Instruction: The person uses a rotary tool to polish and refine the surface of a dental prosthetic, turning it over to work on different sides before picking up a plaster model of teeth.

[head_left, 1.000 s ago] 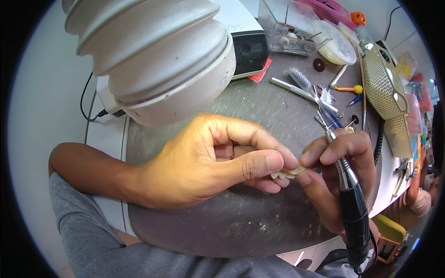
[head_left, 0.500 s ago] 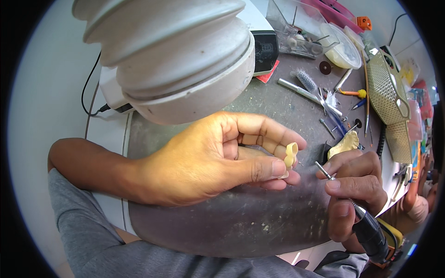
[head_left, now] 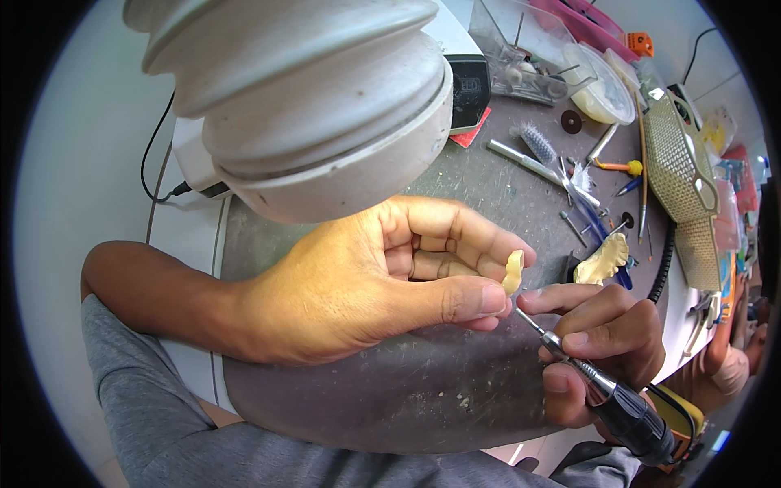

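Note:
My left hand [head_left: 366, 281] pinches a small cream-coloured dental piece [head_left: 512, 272] between thumb and fingertips, held above the dusty grey work table [head_left: 390, 390]. My right hand [head_left: 598, 346] grips a slim rotary handpiece [head_left: 606, 394], black at its rear, with its thin metal bur pointing up-left at the underside of the piece. The bur's tip sits right by my left thumb. A second cream dental cast [head_left: 604, 259] lies on the table just beyond my right hand.
A large white ribbed suction hood [head_left: 309, 98] hangs over the table's back left. Brushes, burs and metal hand tools [head_left: 561, 175] are scattered at the back right, beside a clear plastic box [head_left: 529, 49], a lidded tub [head_left: 602, 89] and a perforated beige tray [head_left: 679, 171].
My right hand has drawn the handpiece down and away from the piece, then brought the bur back toward it. My left hand turned the piece more upright.

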